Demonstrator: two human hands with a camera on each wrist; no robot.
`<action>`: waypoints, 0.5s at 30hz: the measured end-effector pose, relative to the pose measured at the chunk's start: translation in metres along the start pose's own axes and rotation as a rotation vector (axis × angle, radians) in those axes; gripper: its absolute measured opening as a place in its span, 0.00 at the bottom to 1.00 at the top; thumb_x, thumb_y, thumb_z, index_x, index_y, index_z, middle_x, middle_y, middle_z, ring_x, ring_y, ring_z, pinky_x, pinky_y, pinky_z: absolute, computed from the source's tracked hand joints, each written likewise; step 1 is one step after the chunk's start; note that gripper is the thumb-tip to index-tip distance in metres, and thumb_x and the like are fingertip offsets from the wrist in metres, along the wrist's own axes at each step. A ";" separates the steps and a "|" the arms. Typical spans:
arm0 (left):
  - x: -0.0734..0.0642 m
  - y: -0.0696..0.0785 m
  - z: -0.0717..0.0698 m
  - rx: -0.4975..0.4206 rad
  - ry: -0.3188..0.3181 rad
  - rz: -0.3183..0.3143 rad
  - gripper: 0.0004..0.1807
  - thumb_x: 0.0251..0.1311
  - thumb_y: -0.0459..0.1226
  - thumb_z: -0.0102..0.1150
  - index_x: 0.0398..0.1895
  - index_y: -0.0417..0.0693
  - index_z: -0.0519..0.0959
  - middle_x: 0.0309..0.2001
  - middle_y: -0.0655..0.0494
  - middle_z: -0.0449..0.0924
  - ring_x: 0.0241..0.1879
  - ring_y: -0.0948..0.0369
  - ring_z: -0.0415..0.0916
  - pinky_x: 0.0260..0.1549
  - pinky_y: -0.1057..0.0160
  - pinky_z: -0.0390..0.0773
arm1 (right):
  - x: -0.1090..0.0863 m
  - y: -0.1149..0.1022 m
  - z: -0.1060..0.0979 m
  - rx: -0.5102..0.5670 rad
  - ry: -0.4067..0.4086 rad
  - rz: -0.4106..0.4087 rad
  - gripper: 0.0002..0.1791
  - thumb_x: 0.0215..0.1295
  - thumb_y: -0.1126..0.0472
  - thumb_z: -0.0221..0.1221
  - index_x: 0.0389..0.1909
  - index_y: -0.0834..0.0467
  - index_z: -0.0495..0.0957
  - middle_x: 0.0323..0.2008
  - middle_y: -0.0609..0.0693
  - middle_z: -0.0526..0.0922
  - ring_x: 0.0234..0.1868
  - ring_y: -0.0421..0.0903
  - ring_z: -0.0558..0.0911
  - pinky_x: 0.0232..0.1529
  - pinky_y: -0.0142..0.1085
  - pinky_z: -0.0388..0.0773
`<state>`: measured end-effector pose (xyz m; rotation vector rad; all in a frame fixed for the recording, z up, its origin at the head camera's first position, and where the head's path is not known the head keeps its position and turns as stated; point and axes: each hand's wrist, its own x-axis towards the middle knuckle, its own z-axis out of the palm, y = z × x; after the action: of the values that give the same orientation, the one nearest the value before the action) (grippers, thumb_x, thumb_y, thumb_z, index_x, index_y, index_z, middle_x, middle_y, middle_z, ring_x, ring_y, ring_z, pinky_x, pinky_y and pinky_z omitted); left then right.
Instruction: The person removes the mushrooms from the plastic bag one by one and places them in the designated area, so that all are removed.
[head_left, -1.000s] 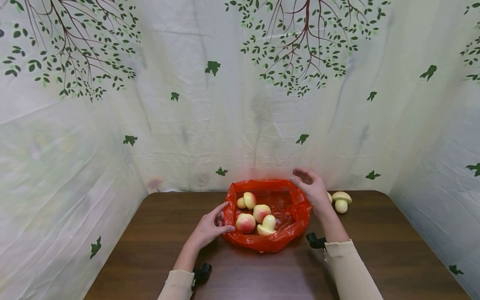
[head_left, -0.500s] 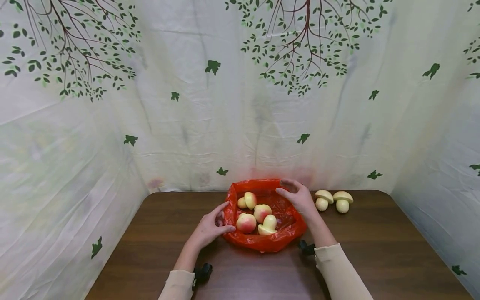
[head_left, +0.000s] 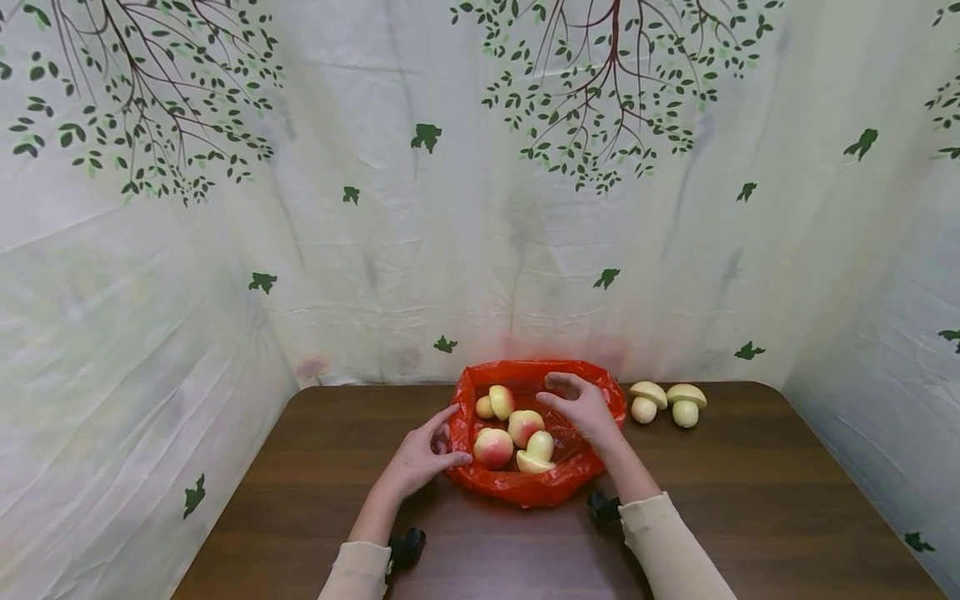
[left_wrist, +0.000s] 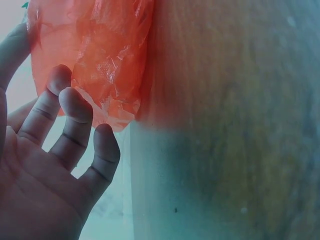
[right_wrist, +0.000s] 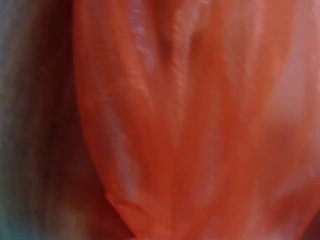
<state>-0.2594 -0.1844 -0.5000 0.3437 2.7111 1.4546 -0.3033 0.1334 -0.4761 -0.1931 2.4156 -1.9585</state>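
The left hand, fingers loosely spread, touches the crinkled red plastic bag on the dark brown wooden table; the right hand, relaxed and empty, hovers over its mouth. Two pale yellow mushrooms stand beyond that wrist, white leaf-printed cloth behind.

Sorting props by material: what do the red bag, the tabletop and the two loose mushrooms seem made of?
Red bag: likely plastic film, glossy, crinkled, translucent.
Tabletop: wood or laminate, satin, streaky brown grain.
Mushrooms: perhaps foam or plastic, pale matte surface.
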 end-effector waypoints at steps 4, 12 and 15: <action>0.000 0.000 0.001 -0.008 0.005 -0.014 0.46 0.57 0.46 0.79 0.79 0.55 0.69 0.39 0.52 0.75 0.37 0.58 0.71 0.30 0.65 0.75 | -0.001 0.004 0.006 -0.008 -0.017 0.000 0.34 0.68 0.49 0.71 0.70 0.59 0.76 0.68 0.62 0.80 0.70 0.60 0.79 0.71 0.55 0.76; 0.000 0.001 0.000 -0.004 0.001 -0.004 0.46 0.58 0.47 0.79 0.80 0.54 0.69 0.39 0.52 0.75 0.35 0.58 0.71 0.28 0.64 0.76 | -0.002 0.013 0.015 -0.049 0.001 0.017 0.32 0.66 0.50 0.73 0.67 0.58 0.79 0.65 0.59 0.83 0.66 0.58 0.81 0.66 0.52 0.81; 0.000 0.000 0.000 -0.010 -0.004 -0.002 0.46 0.58 0.47 0.79 0.79 0.54 0.69 0.39 0.52 0.75 0.35 0.58 0.71 0.29 0.64 0.75 | -0.001 0.016 0.016 -0.049 -0.008 0.028 0.33 0.66 0.50 0.73 0.68 0.60 0.78 0.65 0.60 0.83 0.66 0.59 0.81 0.65 0.51 0.82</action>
<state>-0.2598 -0.1842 -0.5002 0.3428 2.6993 1.4649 -0.3018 0.1210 -0.4951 -0.1665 2.4496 -1.8846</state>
